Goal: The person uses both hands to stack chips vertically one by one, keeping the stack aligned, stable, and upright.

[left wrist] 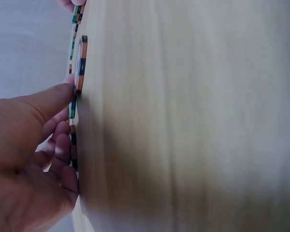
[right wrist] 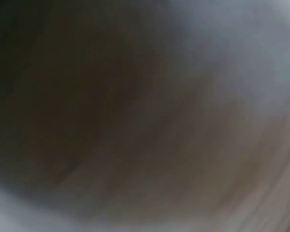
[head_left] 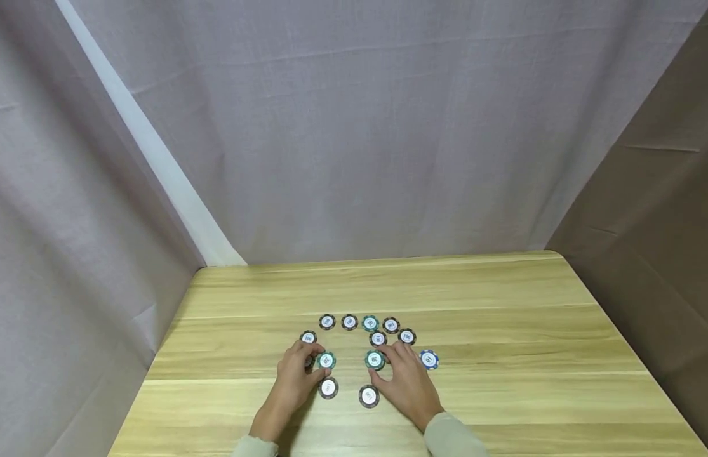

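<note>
My left hand point(head_left: 293, 377) pinches a green poker chip point(head_left: 326, 360) marked 20 between thumb and forefinger, at table level. A black chip point(head_left: 308, 361) is partly hidden under that hand's fingers, and another black chip point(head_left: 328, 388) lies just nearer than the thumb. With thumb and forefinger my right hand point(head_left: 407, 384) grips a second green chip point(head_left: 374, 360), also marked 20. In the left wrist view, this green chip point(left wrist: 76, 13) appears on top of a black-and-orange one. The right wrist view is dark and blurred.
Several black chips point(head_left: 349, 322) and a green chip point(head_left: 370, 323) form an arc beyond the hands on the wooden table point(head_left: 531, 355). A blue chip point(head_left: 429, 359) lies right of the right hand, and a black chip point(head_left: 369, 396) lies nearer. Grey curtain point(head_left: 359, 127) hangs behind.
</note>
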